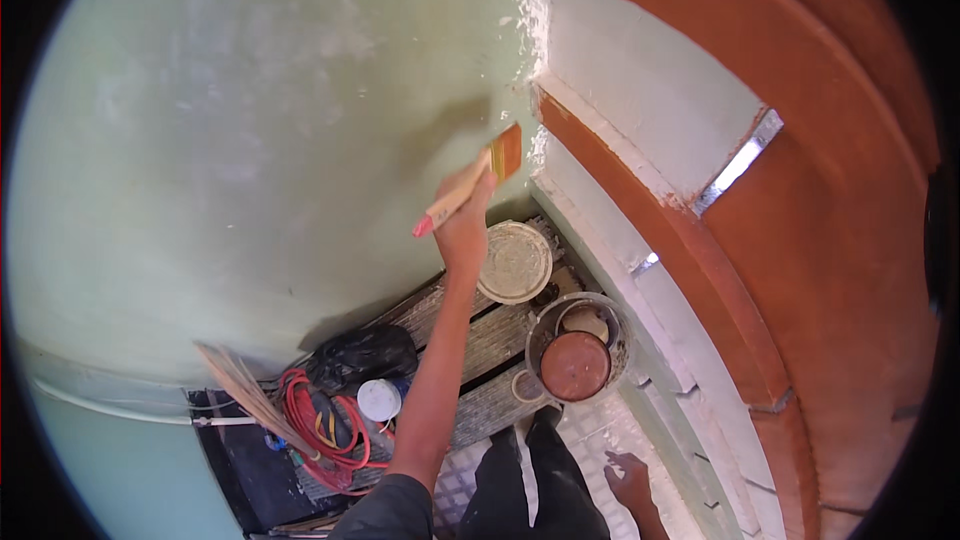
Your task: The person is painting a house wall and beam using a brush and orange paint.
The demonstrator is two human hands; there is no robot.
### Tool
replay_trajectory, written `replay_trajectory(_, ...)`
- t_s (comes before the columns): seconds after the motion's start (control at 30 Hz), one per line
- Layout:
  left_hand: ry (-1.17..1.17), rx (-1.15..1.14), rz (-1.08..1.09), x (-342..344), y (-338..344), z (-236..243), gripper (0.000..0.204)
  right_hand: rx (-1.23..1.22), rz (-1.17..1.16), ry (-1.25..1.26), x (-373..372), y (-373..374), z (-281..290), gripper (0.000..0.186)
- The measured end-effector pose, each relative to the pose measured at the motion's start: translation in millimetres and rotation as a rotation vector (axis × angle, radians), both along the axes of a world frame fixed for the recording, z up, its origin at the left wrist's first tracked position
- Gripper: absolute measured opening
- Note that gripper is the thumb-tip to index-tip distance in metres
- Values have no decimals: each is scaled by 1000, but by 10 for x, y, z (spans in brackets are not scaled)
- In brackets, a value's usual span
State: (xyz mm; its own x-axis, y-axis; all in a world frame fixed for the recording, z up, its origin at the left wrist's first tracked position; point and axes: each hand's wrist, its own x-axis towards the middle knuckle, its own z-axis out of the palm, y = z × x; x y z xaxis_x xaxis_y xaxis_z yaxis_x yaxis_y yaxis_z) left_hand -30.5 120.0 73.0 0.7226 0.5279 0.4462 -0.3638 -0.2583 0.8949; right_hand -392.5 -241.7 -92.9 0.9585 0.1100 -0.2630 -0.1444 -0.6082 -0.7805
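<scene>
My left arm reaches up across the middle of the view, and my left hand (463,215) is closed round the wooden handle of a flat paintbrush (506,152). The brush has reddish-brown bristles and a red handle end. Its bristles point up and right, close to the pale green wall (300,140) where it meets the white and orange-brown panels; whether they touch cannot be told. Low on the right hangs my right hand (630,483), holding nothing, its fingers loosely apart.
Below are a round pale lid (515,262) and a bucket (616,380) with smaller containers, one holding brown paint (575,366). Left are a black plastic bag (370,355), a white-lidded container (379,400), red cable (300,405) and a twig broom (250,395). An orange-brown ledged structure (850,240) curves along the right.
</scene>
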Motion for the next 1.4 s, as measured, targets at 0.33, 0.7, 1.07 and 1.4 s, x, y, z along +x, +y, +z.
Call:
replay_trajectory(0.33, -253, 40, -4, 971, -327, -349, 28, -45, -33, 122, 72, -192, -296, 28)
replay_trajectory(0.7, -77, -77, -520, 524, -244, -409, 23, -35, -41, 272, 255, 158, -271, 29)
replay_trajectory(1.07, -374, 252, 148, 1058, -391, -426, 22, -78, -59, 246, 299, 288, -222, 29)
replay_trajectory(1.4, -350, -40, -278, 733, -463, -517, 20, -65, -95, 191, 131, 238, -197, 6)
